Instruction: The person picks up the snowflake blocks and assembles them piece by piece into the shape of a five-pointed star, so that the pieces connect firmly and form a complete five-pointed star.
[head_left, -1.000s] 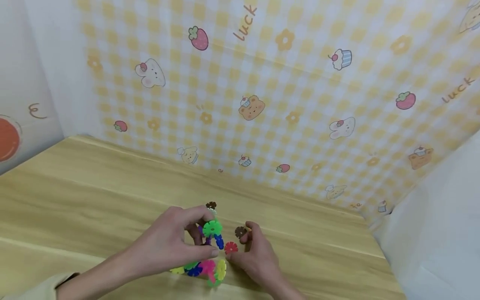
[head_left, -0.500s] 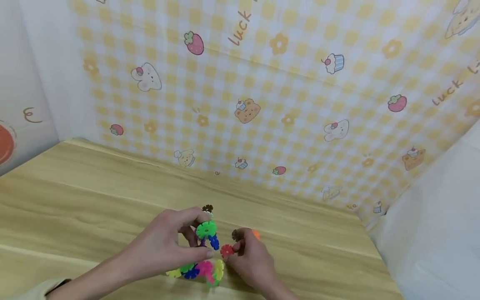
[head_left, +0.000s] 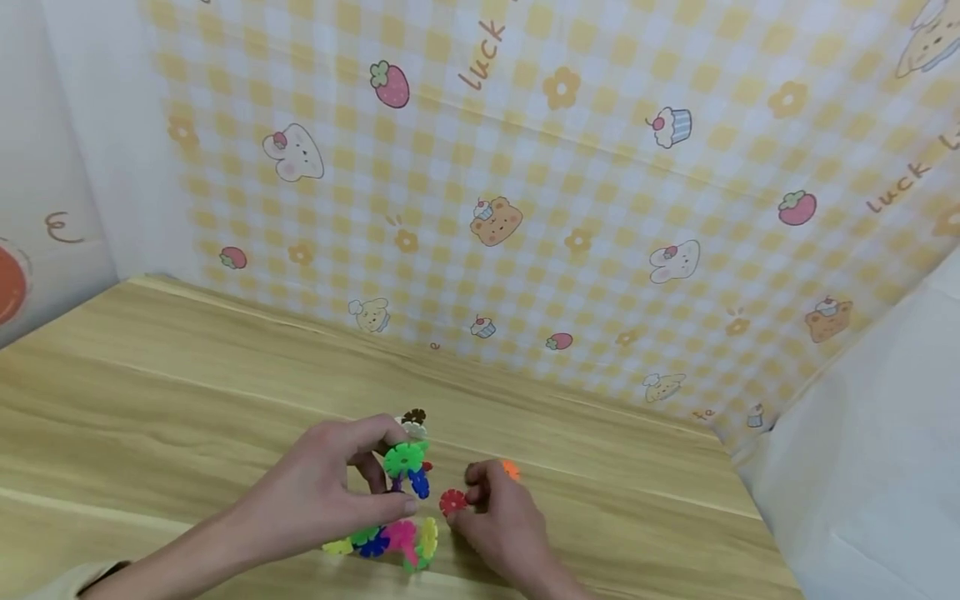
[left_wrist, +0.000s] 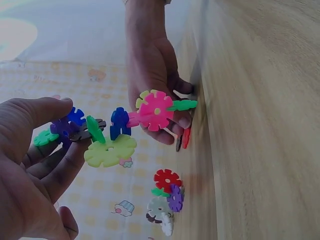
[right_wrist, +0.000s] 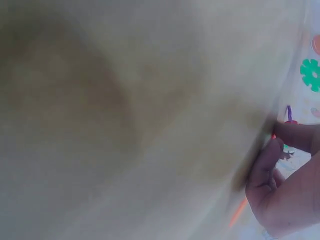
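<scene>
My left hand (head_left: 322, 479) holds up a joined chain of notched plastic flower discs. In the left wrist view its fingers grip the purple disc (left_wrist: 61, 131) end; a yellow disc (left_wrist: 111, 151), a blue disc (left_wrist: 120, 124) and a pink disc (left_wrist: 155, 110) follow along the chain. Low on the table to the right, my right hand (head_left: 502, 521) pinches a red disc (head_left: 453, 502) between thumb and fingers. Beside that red disc a dark disc (left_wrist: 179, 143) shows edge-on in the left wrist view; the right hand hides it in the head view.
Behind my left hand, a second joined cluster lies on the wooden table (head_left: 225, 367), with a brown disc (head_left: 414, 415) and a white disc (head_left: 415, 431). An orange disc (head_left: 512, 471) sits just beyond my right hand. A patterned cloth (head_left: 450, 167) stands behind the table.
My right hand has closed in on the red disc, and its fingers now cover the dark disc. The orange disc has come into sight. My left hand and its chain have shifted slightly left in view.
</scene>
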